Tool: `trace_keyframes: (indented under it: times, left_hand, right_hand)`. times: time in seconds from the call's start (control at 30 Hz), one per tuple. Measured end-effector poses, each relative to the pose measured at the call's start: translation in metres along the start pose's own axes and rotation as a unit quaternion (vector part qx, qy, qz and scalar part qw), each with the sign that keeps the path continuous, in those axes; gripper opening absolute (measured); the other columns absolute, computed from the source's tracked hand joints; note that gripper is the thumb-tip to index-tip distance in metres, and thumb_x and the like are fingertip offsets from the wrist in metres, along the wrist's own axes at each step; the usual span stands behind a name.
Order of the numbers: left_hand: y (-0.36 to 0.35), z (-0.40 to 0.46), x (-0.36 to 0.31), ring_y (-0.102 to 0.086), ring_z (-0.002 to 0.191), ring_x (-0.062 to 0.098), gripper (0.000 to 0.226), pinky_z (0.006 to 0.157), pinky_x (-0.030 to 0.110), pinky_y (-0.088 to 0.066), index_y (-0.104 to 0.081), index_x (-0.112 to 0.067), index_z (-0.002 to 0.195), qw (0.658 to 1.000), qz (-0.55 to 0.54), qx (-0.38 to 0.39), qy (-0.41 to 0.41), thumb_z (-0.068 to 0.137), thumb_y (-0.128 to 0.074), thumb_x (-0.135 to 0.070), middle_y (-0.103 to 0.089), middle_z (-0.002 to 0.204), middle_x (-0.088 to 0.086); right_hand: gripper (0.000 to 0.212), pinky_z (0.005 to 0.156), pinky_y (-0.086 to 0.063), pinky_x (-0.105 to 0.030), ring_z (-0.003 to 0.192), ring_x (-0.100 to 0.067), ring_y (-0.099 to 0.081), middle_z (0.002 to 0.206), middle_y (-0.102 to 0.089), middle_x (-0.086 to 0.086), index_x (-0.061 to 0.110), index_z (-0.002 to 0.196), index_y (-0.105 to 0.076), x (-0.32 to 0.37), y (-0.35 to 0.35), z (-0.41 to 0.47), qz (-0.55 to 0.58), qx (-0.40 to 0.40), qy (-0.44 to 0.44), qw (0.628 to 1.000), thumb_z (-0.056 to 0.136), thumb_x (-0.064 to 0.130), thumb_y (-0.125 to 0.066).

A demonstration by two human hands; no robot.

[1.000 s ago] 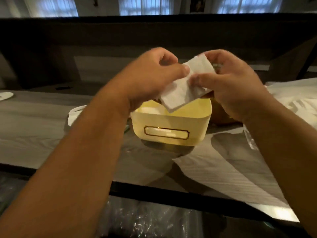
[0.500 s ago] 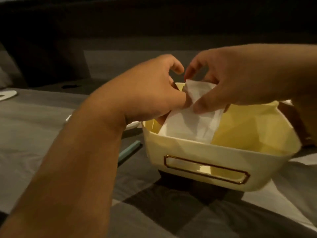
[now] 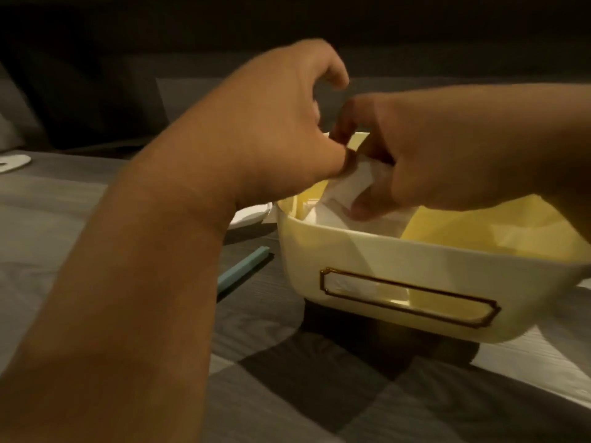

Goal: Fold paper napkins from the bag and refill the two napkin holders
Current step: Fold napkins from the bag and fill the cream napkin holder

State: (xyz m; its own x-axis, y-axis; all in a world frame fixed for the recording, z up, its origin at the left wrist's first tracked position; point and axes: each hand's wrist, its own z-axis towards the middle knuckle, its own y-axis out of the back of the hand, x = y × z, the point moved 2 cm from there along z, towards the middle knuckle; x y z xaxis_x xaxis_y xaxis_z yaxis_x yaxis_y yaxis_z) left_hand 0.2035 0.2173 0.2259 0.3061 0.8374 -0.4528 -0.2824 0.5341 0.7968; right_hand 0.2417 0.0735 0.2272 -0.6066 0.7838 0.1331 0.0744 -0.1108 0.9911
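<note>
A cream-yellow napkin holder (image 3: 367, 254) with a gold-framed window in its front wall stands on the grey table, close in front of me. A folded white napkin (image 3: 351, 187) sticks down into its left end. My left hand (image 3: 271, 139) pinches the napkin's top edge from the left. My right hand (image 3: 447, 158) grips the same napkin from the right, thumb low against the paper. More white paper shows through the window. The holder's right half looks bare yellow inside.
A teal stick-like object (image 3: 243, 273) lies on the grey wood-grain table (image 3: 64, 225) left of the holder. A white plate edge (image 3: 252, 214) shows behind my left wrist. Another white object (image 3: 12, 161) sits at the far left. The background is dark.
Both hands carried the folded napkin down from above the holder into its left end, sinking deeper in the last half second. The view has come closer to the holder.
</note>
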Motion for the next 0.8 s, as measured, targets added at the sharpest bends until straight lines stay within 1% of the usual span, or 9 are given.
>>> trace_keyframes:
  times: [0.1, 0.2, 0.3, 0.4, 0.47, 0.53, 0.63, 0.7, 0.8]
  left_hand:
    - [-0.002, 0.001, 0.007, -0.052, 0.077, 0.010, 0.085, 0.059, 0.021, -0.040, -0.034, -0.043, 0.143, 0.996, -0.008, 0.071, 0.052, 0.072, -0.083, -0.048, -0.047, 0.093, -0.016]
    - [-0.003, 0.001, 0.013, -0.058, 0.101, 0.020, 0.103, 0.076, 0.033, -0.052, -0.024, -0.045, 0.148, 0.988, 0.026, 0.116, 0.096, 0.066, -0.087, -0.047, -0.050, 0.120, -0.009]
    - [-0.004, 0.002, 0.013, -0.056, 0.114, 0.025, 0.111, 0.092, 0.045, -0.054, -0.020, -0.047, 0.150, 0.985, 0.035, 0.125, 0.110, 0.063, -0.089, -0.044, -0.047, 0.140, -0.003]
    - [-0.005, 0.003, 0.016, -0.057, 0.111, 0.024, 0.110, 0.091, 0.045, -0.054, -0.020, -0.049, 0.150, 0.987, 0.030, 0.112, 0.109, 0.064, -0.089, -0.047, -0.047, 0.139, -0.004]
    - [-0.002, 0.005, 0.017, -0.057, 0.111, 0.020, 0.105, 0.087, 0.040, -0.055, -0.023, -0.048, 0.150, 0.992, 0.010, 0.090, 0.083, 0.067, -0.087, -0.048, -0.046, 0.137, -0.007]
    - [0.001, 0.005, 0.017, -0.060, 0.107, 0.009, 0.094, 0.077, 0.026, -0.054, -0.029, -0.044, 0.149, 0.997, -0.031, 0.059, 0.043, 0.073, -0.082, -0.049, -0.052, 0.129, -0.014]
    - [0.002, 0.004, 0.012, -0.067, 0.087, -0.006, 0.065, 0.059, 0.011, -0.054, -0.045, -0.041, 0.141, 0.995, -0.089, 0.047, 0.012, 0.082, -0.072, -0.050, -0.066, 0.107, -0.016]
    - [0.001, 0.004, 0.008, -0.068, 0.085, -0.007, 0.046, 0.065, 0.012, -0.057, -0.056, -0.038, 0.131, 0.994, -0.108, 0.035, -0.003, 0.087, -0.067, -0.048, -0.070, 0.105, -0.015]
    - [0.002, 0.003, 0.004, -0.071, 0.085, -0.002, 0.032, 0.072, 0.020, -0.060, -0.063, -0.032, 0.121, 0.991, -0.130, 0.020, -0.025, 0.091, -0.066, -0.040, -0.073, 0.099, -0.012]
  right_hand:
    - [0.066, 0.061, -0.038, -0.022, 0.072, -0.005, -0.050, 0.085, -0.047, 0.022, 0.048, 0.110, -0.035, -0.003, -0.007, 0.004, -0.004, -0.006, -0.017, 1.000, 0.066, 0.046, -0.084]
    - [0.067, 0.066, -0.043, -0.023, 0.081, -0.008, -0.055, 0.096, -0.054, 0.019, 0.049, 0.119, -0.040, -0.001, -0.009, 0.005, 0.015, 0.005, -0.014, 1.000, 0.069, 0.044, -0.084]
    - [0.069, 0.062, -0.037, -0.012, 0.081, -0.002, -0.055, 0.095, -0.052, 0.020, 0.048, 0.132, -0.040, 0.002, -0.007, -0.002, 0.053, 0.018, -0.027, 0.998, 0.078, 0.033, -0.081]
    - [0.068, 0.063, -0.039, -0.014, 0.082, -0.003, -0.058, 0.098, -0.058, 0.018, 0.046, 0.132, -0.043, 0.004, -0.001, -0.005, 0.071, -0.031, -0.011, 0.997, 0.079, 0.029, -0.081]
    - [0.065, 0.066, -0.047, -0.020, 0.084, -0.007, -0.063, 0.101, -0.066, 0.014, 0.045, 0.129, -0.045, 0.005, 0.003, -0.009, 0.079, -0.069, -0.001, 0.994, 0.078, 0.028, -0.080]
    - [0.064, 0.067, -0.051, -0.023, 0.081, -0.009, -0.068, 0.096, -0.070, 0.011, 0.045, 0.128, -0.045, 0.001, 0.008, -0.013, 0.098, -0.111, 0.003, 0.989, 0.078, 0.026, -0.079]
    - [0.059, 0.053, -0.052, -0.019, 0.077, -0.008, -0.070, 0.091, -0.069, 0.012, 0.050, 0.118, -0.046, -0.001, 0.019, -0.019, 0.158, -0.157, -0.001, 0.975, 0.075, 0.027, -0.079]
    - [0.058, 0.050, -0.053, -0.018, 0.079, -0.012, -0.071, 0.095, -0.069, 0.011, 0.048, 0.114, -0.048, -0.001, 0.024, -0.020, 0.205, -0.164, -0.016, 0.965, 0.069, 0.028, -0.079]
    - [0.064, 0.057, -0.058, -0.023, 0.081, -0.017, -0.072, 0.100, -0.069, 0.009, 0.043, 0.113, -0.054, -0.003, 0.025, -0.021, 0.254, -0.155, -0.051, 0.953, 0.054, 0.035, -0.075]
